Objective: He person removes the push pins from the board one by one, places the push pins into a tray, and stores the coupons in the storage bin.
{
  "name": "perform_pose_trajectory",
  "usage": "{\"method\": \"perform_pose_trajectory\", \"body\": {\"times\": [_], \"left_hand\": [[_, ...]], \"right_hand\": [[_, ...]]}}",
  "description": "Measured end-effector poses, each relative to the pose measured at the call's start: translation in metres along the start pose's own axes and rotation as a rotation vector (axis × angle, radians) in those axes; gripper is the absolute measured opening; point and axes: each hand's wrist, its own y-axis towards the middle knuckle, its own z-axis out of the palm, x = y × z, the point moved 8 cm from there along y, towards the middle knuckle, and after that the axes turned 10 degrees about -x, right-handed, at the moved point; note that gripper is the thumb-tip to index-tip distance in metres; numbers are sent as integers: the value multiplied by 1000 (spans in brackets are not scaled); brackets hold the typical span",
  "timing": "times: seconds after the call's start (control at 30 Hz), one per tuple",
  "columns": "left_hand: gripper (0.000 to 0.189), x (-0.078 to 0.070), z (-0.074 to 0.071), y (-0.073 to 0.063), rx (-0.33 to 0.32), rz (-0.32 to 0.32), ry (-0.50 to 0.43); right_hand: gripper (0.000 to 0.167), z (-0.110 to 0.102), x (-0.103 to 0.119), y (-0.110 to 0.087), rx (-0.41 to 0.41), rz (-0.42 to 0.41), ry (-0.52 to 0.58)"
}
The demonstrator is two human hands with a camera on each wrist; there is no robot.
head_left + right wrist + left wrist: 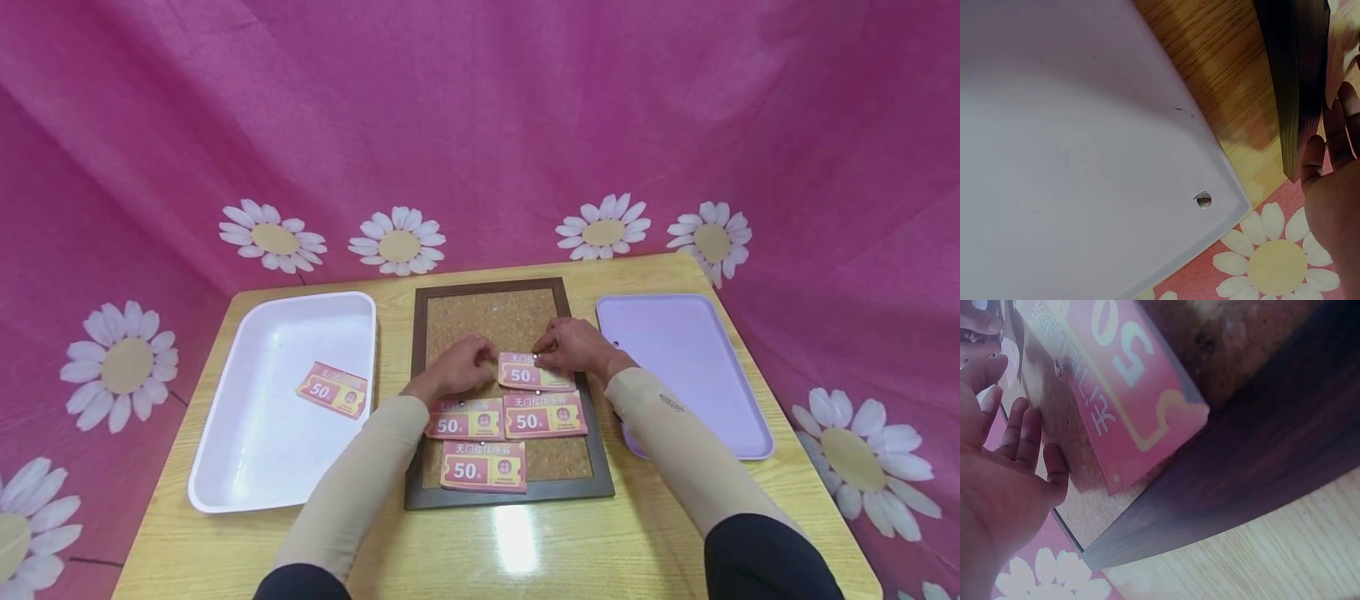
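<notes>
A red and yellow coupon [536, 377] lies on the framed corkboard [487, 329], above three similar coupons. My right hand [577, 344] is over its top edge, thumb and forefinger pinching at a small pale thumbtack [536, 357]. In the right wrist view only part of the right hand [1338, 169] shows, its fingers by the coupon. My left hand [463, 367] is at the coupon's left edge with fingers loosely bent. The left wrist view shows that hand [1007, 469] above the lower left coupon [1129, 394], which has a thumbtack [1059, 369] at its upper edge.
Left of the board is a white tray [255, 417] with a coupon [333, 389] inside. A shallow purple tray [697, 375] stands on the right, holding a round metal thumbtack [1204, 200]. Small tacks dot the board's top. A pink flowered curtain [480, 125] hangs behind the wooden table [450, 550].
</notes>
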Motion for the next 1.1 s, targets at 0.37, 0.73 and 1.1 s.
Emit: {"method": "perform_pose_trajectory", "body": {"times": [0.37, 0.73, 1.1], "left_hand": [[31, -1, 6, 2, 19, -4, 68], [37, 2, 12, 3, 25, -28, 126], [42, 1, 12, 4, 15, -37, 139]], "right_hand": [[17, -1, 2, 1, -7, -11, 13], [15, -1, 3, 1, 0, -11, 19], [14, 0, 3, 2, 1, -25, 11]]}}
